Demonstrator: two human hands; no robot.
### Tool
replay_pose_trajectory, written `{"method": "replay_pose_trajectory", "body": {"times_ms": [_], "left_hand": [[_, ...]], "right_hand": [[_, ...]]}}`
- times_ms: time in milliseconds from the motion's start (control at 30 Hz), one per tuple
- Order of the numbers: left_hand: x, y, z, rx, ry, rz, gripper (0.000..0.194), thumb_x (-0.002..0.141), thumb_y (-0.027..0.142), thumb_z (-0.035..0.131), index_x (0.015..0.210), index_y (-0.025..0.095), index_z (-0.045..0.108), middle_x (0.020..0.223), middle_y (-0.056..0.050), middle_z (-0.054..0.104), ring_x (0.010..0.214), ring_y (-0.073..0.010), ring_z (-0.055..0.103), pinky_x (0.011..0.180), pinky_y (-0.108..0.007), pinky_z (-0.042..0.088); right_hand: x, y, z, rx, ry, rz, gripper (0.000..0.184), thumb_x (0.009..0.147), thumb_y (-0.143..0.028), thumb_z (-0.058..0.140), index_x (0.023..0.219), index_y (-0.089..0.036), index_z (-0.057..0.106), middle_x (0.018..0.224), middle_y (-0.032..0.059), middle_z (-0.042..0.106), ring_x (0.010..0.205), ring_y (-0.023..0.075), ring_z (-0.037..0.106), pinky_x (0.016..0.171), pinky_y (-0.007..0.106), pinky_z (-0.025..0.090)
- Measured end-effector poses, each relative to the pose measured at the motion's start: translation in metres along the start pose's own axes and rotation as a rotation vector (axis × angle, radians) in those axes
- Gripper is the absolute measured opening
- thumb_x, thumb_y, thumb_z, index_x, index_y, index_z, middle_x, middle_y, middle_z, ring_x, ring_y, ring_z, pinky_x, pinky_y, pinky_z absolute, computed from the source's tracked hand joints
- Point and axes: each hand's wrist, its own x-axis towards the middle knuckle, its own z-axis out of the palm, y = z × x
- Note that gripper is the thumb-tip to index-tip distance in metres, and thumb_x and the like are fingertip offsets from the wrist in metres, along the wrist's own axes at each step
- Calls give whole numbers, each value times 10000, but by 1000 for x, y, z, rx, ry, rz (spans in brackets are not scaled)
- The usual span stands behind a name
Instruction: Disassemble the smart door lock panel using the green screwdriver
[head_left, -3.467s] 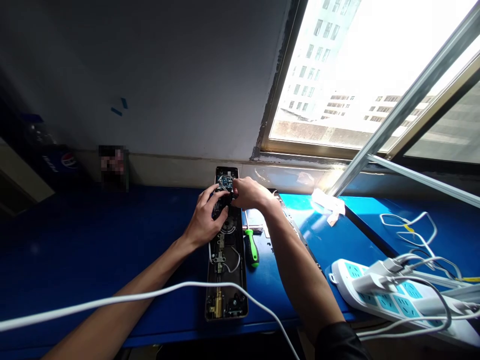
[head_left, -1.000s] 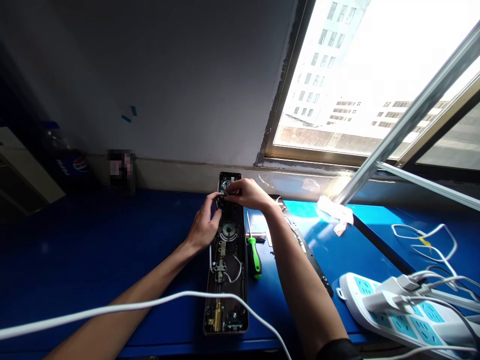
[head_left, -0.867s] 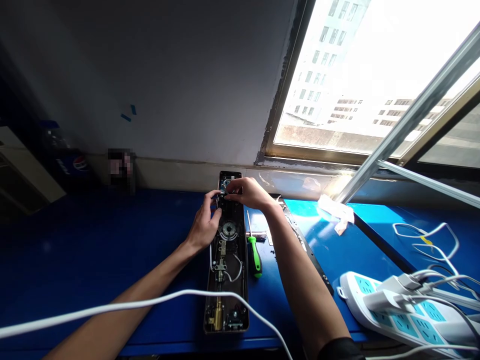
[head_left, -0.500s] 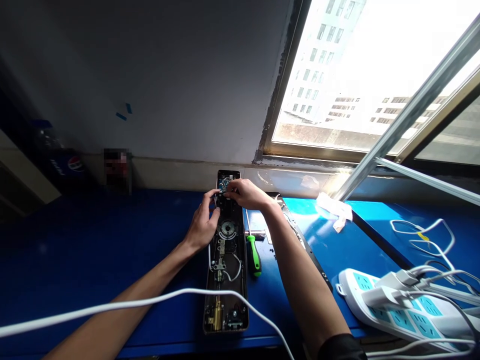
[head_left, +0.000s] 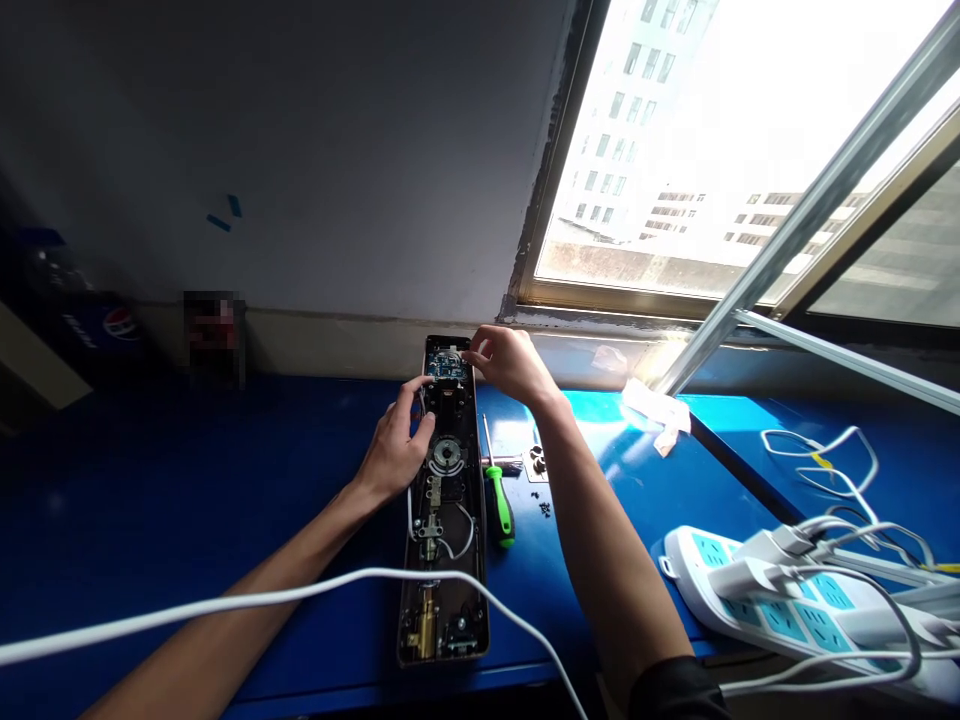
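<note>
An opened electronic door lock [head_left: 448, 500] lies lengthwise before me, its long dark housing showing metal parts and a brass cylinder [head_left: 427, 625]. At its far end sits a blue circuit board [head_left: 448, 368] with thin wires. My left hand [head_left: 397, 445] grips the housing's left edge, thumb and forefinger on the rim and thin wires beside them. Over the far right corner, by the board, my right hand [head_left: 510, 362] pinches something too small to make out. Right of the lock lies a green and black screwdriver [head_left: 499, 500].
Small black screws [head_left: 544, 507] and a metal plate [head_left: 535, 463] lie near my right forearm. A white power strip [head_left: 787, 600] with plugs stands at right. A white cable [head_left: 352, 575] crosses in front. Metal bars lean by the window; a bottle [head_left: 97, 320] stands far left.
My right hand has moved up and right from the board to the housing's far right corner. The dark panel under my right forearm no longer shows. My left hand stays on the edge.
</note>
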Motion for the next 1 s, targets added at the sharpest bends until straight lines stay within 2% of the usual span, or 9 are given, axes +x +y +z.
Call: {"method": "replay_pose_trajectory", "body": {"times_ms": [200, 333, 400, 467, 567, 700, 767, 867, 1000], "left_hand": [[-3, 11, -1, 180, 50, 155, 399, 966, 352, 564, 1344, 252, 641, 1628, -133, 448, 1542, -364, 373, 1231, -637, 358], [-6, 17, 2, 221, 30, 254, 336, 955, 342, 585, 1265, 254, 680, 1631, -104, 440, 1541, -357, 359, 1235, -634, 366], [-6, 17, 2, 226, 41, 274, 337, 955, 337, 586, 1270, 254, 674, 1602, -100, 469, 1522, -352, 383, 1236, -624, 373], [-5, 16, 2, 223, 58, 283, 334, 958, 338, 584, 1269, 253, 672, 1562, -101, 501, 1489, -345, 423, 1232, -603, 387], [-4, 12, 1, 220, 79, 292, 323, 960, 335, 580, 1257, 250, 675, 1522, -99, 524, 1451, -332, 464, 1228, -572, 400], [-4, 13, 0, 214, 92, 299, 320, 962, 325, 579, 1258, 252, 676, 1499, -92, 538, 1427, -327, 483, 1218, -553, 412], [-5, 16, 0, 210, 104, 308, 308, 964, 316, 575, 1247, 253, 678, 1475, -89, 554, 1407, -324, 498, 1201, -542, 430], [-6, 22, 0, 201, 116, 325, 286, 968, 294, 571, 1230, 260, 679, 1431, -80, 579, 1372, -314, 525, 1167, -519, 463], [-7, 24, 0, 205, 143, 409, 273, 970, 240, 594, 1231, 265, 672, 1364, -72, 599, 1307, -287, 561, 1139, -484, 482]], "right_hand": [[-13, 8, -37, 10, -461, 202, 99, 921, -162, 662, 920, -163, 761, 667, 52, 751, 561, 152, 695, 593, 287, 548], [-16, 20, -28, -60, -829, 448, 200, 777, -241, 870, 682, -148, 721, 614, 73, 734, 574, 198, 722, 603, 329, 602], [-15, 24, -12, -106, -950, 522, 262, 808, -350, 872, 760, -132, 734, 736, 92, 762, 696, 208, 745, 673, 346, 626], [-13, 28, 5, -121, -1018, 555, 268, 966, -388, 723, 1083, -147, 715, 1057, 65, 754, 911, 178, 734, 825, 372, 630], [-11, 31, 25, -61, -1060, 568, 356, 1015, -383, 650, 1310, -184, 633, 1315, 95, 663, 1108, 223, 687, 941, 442, 604], [-11, 36, 25, 60, -1053, 556, 383, 1004, -394, 667, 1317, -177, 628, 1304, 95, 666, 1098, 226, 691, 927, 443, 610], [-12, 37, 13, 106, -1018, 535, 307, 1009, -378, 664, 1219, -154, 667, 1177, 77, 711, 989, 193, 715, 860, 393, 623], [-14, 34, -13, 207, -918, 455, 280, 1025, -245, 600, 786, -131, 690, 733, 58, 732, 685, 149, 710, 712, 301, 595], [-17, 20, -40, 407, -781, 298, 295, 968, -306, 676, 709, -164, 669, 663, 37, 740, 585, 122, 680, 637, 259, 554]]}}
